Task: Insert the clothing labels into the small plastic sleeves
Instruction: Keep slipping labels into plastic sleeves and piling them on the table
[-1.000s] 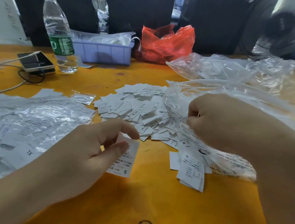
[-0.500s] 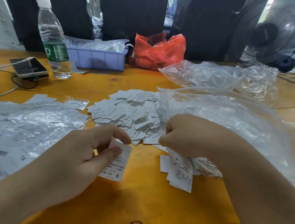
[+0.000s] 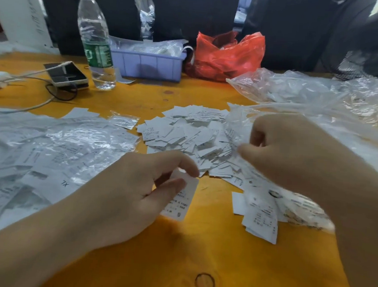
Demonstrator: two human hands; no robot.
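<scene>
Orange desk (image 3: 151, 265) surface ran under everything I could see. At the far left lay a wide spread of filled sleeves (image 3: 47, 150), clear plastic with printed labels inside, one marked XL. Behind it a phone (image 3: 65, 74) sat with a white cable (image 3: 19, 80) running across it, and a water bottle (image 3: 96, 41) stood upright just to its right. A lilac tray (image 3: 149, 65) holding crumpled plastic sat behind the bottle, touching the desk's far edge.

My left hand (image 3: 134, 195) hovered low over the desk near the centre, thumb and forefinger pinching a single label (image 3: 181, 199) by its upper end, the label hanging tilted with its print facing me. Beyond it lay the loose pile of labels (image 3: 184, 134), white slips heaped between the two hands. A red bag (image 3: 229, 56) sat behind that pile, beside the tray.

My right hand (image 3: 295, 156) was curled at the pile's right edge, its fingers closed on thin clear plastic (image 3: 236, 129); I could not tell whether that was one small sleeve or the edge of the big bag. A short stack of labels (image 3: 261, 214) lay on the desk just below that hand. The large clear bag (image 3: 323, 95) spread across the right side, and a fan (image 3: 372, 44) stood blurred at the back right.
</scene>
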